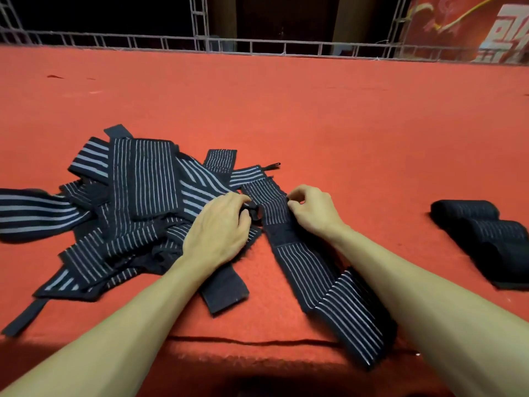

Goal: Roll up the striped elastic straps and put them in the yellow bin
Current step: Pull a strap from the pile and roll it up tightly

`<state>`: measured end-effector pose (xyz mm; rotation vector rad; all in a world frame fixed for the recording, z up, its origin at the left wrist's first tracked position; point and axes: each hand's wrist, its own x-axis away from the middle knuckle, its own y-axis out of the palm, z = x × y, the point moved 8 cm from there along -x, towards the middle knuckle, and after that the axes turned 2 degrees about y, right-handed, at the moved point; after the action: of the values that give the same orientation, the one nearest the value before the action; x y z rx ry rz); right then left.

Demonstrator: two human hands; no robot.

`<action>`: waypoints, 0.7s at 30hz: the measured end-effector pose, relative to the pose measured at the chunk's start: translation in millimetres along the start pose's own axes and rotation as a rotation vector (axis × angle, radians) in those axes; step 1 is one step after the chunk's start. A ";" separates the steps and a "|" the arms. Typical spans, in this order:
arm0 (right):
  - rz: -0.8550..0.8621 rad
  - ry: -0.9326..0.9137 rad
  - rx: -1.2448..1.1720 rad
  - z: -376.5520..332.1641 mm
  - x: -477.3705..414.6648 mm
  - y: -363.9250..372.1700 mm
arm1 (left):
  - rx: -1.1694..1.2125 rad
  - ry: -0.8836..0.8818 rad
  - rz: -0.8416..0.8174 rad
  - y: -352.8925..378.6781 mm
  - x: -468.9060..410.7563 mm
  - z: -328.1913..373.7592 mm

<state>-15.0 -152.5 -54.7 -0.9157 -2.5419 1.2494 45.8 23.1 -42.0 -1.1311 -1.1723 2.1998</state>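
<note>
Evidently the rolling of one strap is just starting. It lies stretched on the red tabletop, running from the middle down to the near edge, where its striped tail hangs over. Both hands are at its far end. The left hand has its fingers curled onto the strap's left side, where a small dark loop or first curl shows. The right hand pinches the strap's right edge between thumb and fingertips. No proper roll has formed yet, so I judge this to be the first turn.

The next move calls for tucking that end under tightly and evenly. Both hands then need to walk the roll toward the near edge, keeping the edges square so the elastic does not spring loose.

The pile of loose straps lies toward the left edge, partly under the left hand, so much of the task remains. Three or so rolled straps sit side by side near the right edge, directly on the tabletop, not in any container. The yellow bin is not in view, so its contents cannot be told.
</note>
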 end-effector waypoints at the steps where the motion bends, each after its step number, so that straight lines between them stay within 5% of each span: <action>1: 0.021 0.019 -0.028 -0.3 -7.8 2.2 | -0.001 -0.004 0.000 -0.5 0.9 2.1; 9: 0.067 0.185 0.001 -2.5 -55.8 28.4 | -0.038 -0.123 -0.062 2.4 1.7 -3.7; 21: 0.082 0.063 -0.309 8.1 -32.5 8.5 | -0.091 -0.173 -0.100 1.4 4.1 -1.7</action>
<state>11.6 -173.1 -62.5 -1.1106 -2.7173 0.8423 44.8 25.8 -45.7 -0.9091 -1.3827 2.2229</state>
